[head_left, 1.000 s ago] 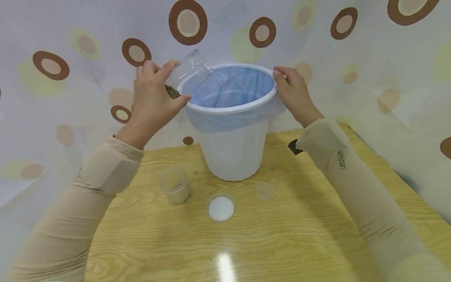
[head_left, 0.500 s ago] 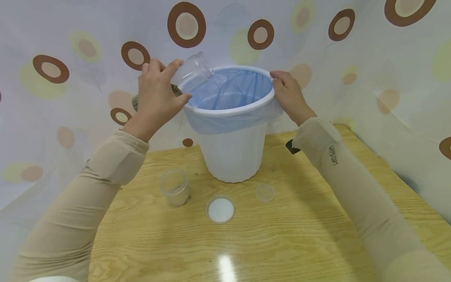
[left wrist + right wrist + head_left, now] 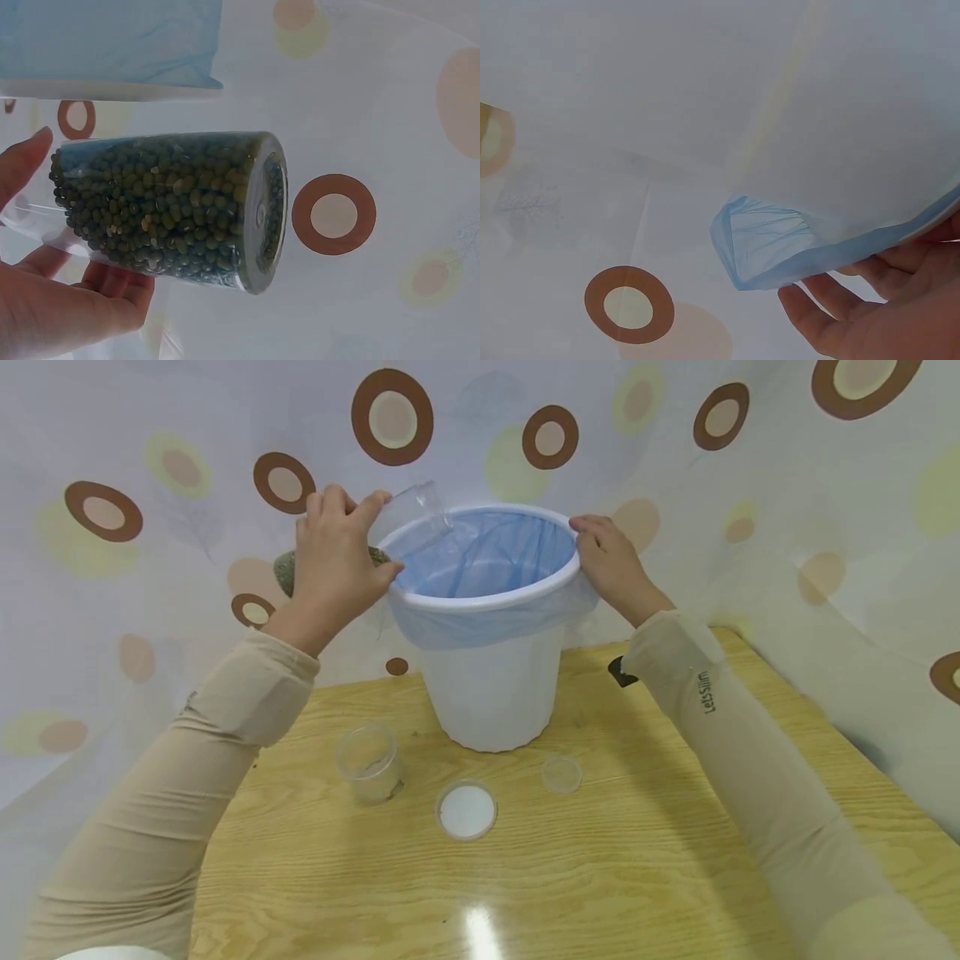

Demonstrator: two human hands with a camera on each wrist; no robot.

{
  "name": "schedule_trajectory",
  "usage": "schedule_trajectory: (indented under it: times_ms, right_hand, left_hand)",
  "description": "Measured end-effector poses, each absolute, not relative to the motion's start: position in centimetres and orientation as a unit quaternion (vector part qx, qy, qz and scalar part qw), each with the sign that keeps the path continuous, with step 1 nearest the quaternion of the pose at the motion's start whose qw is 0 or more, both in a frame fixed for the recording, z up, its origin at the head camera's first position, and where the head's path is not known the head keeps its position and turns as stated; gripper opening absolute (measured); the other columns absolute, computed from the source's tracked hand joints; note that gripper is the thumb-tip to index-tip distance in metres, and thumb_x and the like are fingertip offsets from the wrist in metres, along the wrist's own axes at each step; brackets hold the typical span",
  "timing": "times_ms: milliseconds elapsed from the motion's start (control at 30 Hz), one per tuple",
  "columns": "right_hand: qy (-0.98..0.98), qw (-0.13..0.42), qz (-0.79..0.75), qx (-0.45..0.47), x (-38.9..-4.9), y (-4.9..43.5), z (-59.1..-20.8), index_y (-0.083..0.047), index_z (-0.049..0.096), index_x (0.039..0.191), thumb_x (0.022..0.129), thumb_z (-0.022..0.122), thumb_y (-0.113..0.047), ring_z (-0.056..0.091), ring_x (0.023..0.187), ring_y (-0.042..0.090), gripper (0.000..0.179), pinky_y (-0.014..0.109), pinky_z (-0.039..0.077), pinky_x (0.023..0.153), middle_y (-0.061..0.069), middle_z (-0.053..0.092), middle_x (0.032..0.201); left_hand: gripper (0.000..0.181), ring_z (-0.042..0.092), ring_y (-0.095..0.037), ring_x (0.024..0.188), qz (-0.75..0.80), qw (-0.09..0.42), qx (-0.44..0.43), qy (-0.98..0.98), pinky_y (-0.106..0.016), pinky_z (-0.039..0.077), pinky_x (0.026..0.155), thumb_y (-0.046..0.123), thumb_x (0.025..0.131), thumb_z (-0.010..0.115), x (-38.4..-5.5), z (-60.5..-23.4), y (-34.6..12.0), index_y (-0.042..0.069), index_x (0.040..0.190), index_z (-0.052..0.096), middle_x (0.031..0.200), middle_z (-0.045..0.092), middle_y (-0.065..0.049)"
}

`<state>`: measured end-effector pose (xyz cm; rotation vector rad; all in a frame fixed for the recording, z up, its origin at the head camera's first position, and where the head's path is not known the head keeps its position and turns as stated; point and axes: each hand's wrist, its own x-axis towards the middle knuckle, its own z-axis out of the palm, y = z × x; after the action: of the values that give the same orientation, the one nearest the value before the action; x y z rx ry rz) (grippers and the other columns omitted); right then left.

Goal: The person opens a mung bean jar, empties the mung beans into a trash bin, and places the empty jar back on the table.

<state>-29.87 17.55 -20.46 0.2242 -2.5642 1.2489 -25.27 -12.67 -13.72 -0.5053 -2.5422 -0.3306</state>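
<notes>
The clear jar (image 3: 405, 520) lies nearly level, its mouth at the left part of the white bin's (image 3: 491, 697) rim; this angle presumably lets the green beans (image 3: 172, 206) slide forward, though many sit towards its base; the left hand (image 3: 333, 556) grips the jar, thumb and fingers spread around its wall, wrist bent up from the sleeve; the right hand (image 3: 611, 564) grips the bin's opposite side, fingers curled at the blue liner's (image 3: 495, 628) folded edge, probably to steady both; both forearms reach in from the desk's (image 3: 637, 877) near side; the bin stands by its far edge; a second jar (image 3: 371, 768) stands towards the left edge, with a white disc (image 3: 467, 810) and a clear disc (image 3: 561, 773) lying to its right.
</notes>
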Motion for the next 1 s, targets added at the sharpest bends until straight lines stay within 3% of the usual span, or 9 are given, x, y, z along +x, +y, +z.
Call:
schedule_trajectory:
  times_ms: [400, 1000]
  right_hand:
    - [-0.89, 0.134, 0.43, 0.078, -29.72, 17.48, -20.22, -0.004, 0.033, 0.148, 0.102, 0.021, -0.027, 0.019, 0.144, 0.024, 0.053, 0.036, 0.014, 0.117, 0.01, 0.027, 0.155]
    - [-0.891, 0.137, 0.427, 0.072, -29.62, 17.32, -20.22, -0.002, 0.034, 0.148, 0.102, 0.021, -0.025, 0.02, 0.144, 0.025, 0.053, 0.035, 0.014, 0.117, 0.011, 0.028, 0.155]
  left_hand:
    - [0.066, 0.034, -0.033, 0.11, -0.078, 0.247, -0.176, -0.95, -0.047, 0.029, 0.092, 0.019, 0.086, 0.071, -25.4, -13.27, -12.67, 0.016, 0.145, 0.042, 0.113, 0.041, -0.018]
    - [0.07, 0.03, -0.037, 0.119, -0.035, 0.21, -0.157, -0.964, -0.051, 0.026, 0.1, 0.016, 0.086, 0.069, -25.81, -12.94, -12.74, 0.014, 0.148, 0.037, 0.121, 0.039, -0.021]
